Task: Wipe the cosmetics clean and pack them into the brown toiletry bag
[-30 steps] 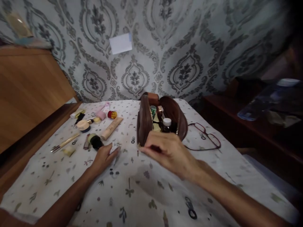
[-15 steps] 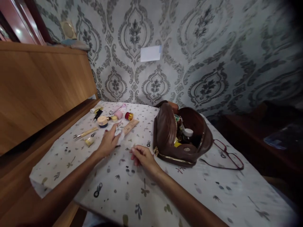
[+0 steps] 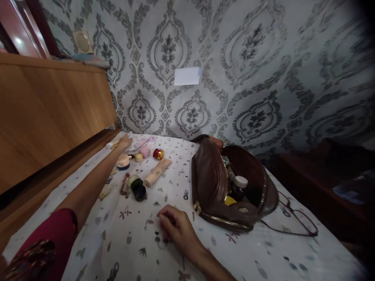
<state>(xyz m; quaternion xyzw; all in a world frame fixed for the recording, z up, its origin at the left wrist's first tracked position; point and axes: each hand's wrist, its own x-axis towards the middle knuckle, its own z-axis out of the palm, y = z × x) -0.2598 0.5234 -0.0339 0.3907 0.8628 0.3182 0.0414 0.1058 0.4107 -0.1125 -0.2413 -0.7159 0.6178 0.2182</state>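
Note:
My left hand reaches to the far left corner of the cloth, beside a white-and-yellow tube. Its fingers are mostly hidden, and a bit of white shows just beyond them. My right hand rests on the cloth in front of the bag, loosely curled, with nothing visible in it. Between the hands lie a beige squeeze tube, a green-and-black compact, a cream jar, a red-and-gold jar and a pink round item.
A brown leather bag stands unzipped at right, with a white-capped bottle inside. Red-framed glasses lie beyond it. A wooden panel borders the left side, and a patterned wall rises behind.
My left hand has moved from beside the beige tube to the far left corner; earlier it held a small white item with string. The compact is now uncovered. My right hand appears nearer.

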